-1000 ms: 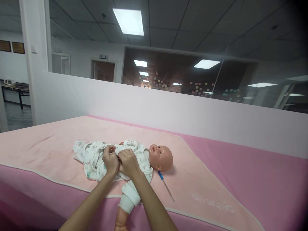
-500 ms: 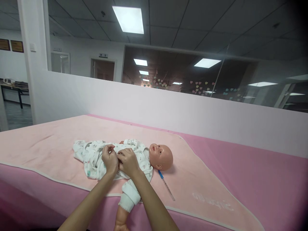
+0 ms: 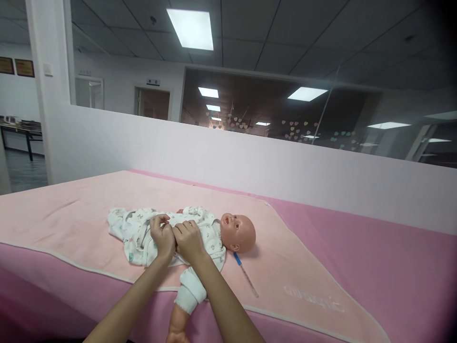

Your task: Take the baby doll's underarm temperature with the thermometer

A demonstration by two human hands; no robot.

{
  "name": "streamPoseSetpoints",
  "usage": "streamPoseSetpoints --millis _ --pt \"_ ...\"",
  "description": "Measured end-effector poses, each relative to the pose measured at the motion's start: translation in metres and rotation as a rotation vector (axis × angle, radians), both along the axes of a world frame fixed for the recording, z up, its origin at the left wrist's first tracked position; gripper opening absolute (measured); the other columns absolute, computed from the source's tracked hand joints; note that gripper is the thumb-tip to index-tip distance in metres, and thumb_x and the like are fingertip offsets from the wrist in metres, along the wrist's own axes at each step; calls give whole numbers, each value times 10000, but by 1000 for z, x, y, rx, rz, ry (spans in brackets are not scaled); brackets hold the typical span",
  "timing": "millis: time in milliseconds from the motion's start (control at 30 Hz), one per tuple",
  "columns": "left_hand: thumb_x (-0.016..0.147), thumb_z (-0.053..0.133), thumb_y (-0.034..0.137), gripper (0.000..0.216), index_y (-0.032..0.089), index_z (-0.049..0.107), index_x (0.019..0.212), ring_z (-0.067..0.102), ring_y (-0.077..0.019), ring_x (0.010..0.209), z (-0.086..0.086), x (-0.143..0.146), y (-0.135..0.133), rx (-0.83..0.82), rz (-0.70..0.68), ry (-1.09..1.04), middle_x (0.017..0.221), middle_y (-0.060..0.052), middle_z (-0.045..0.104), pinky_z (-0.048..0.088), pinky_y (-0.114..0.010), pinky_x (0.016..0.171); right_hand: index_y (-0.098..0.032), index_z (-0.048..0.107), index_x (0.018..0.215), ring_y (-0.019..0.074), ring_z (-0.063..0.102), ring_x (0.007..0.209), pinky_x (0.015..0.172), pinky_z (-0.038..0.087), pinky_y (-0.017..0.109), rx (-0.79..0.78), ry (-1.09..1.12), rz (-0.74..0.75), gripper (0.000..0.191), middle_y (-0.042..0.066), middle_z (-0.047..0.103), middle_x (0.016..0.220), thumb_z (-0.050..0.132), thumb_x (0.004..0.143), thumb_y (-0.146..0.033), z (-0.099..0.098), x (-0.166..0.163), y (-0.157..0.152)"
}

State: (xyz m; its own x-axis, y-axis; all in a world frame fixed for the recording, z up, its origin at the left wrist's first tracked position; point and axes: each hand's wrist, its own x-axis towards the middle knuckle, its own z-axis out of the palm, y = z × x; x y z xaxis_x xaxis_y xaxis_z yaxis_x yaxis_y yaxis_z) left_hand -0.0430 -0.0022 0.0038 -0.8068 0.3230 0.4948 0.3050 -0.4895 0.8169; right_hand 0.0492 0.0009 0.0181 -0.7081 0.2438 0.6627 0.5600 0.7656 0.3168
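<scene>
A baby doll (image 3: 240, 232) lies on its back with its head to the right, dressed in a white printed romper (image 3: 137, 238). Over its belly, my left hand (image 3: 163, 238) has its fingers curled and pinched at the front of the garment. Right beside it, touching or nearly so, my right hand (image 3: 189, 242) is bent over the same cloth, fingertips drawn in. The exact bit of fabric between my fingers is hidden. The doll's near arm (image 3: 180, 318), in a white cuff, hangs over the front edge under my right forearm.
A thermometer (image 3: 246, 275) with a blue end lies by the doll's head. Beneath everything is a peach mat (image 3: 300, 267) with white edging, spread over a pink cover (image 3: 403, 257). A low white wall (image 3: 250, 162) with glass above runs behind.
Both hands stay at the romper's front. The right hand's fingers have drawn in slightly closer to the left hand. The doll and the thermometer lie as before.
</scene>
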Motion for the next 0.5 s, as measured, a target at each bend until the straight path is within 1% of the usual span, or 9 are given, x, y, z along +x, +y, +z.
streamPoseSetpoints --millis 100,267,500 --pt "515 384 17 230 181 484 641 441 -134 656 3 2 -3 0 -13 -7 710 10 453 370 -263 644 -149 569 773 171 447 694 648 314 307 9 2 20 153 64 574 741 425 822 -128 1 -1 1" --pt "520 389 13 223 178 484 636 444 -129 653 5 3 -5 14 -37 -16 720 6 450 376 -253 620 -157 575 754 177 460 727 675 332 315 -29 20 74 160 59 570 730 430 808 -115 4 0 2" --pt "517 390 30 214 173 497 636 447 -116 642 -1 1 2 27 -50 -39 740 8 455 379 -237 603 -182 571 726 169 462 718 677 344 303 -49 74 59 154 43 560 707 456 808 -119 5 0 -1"
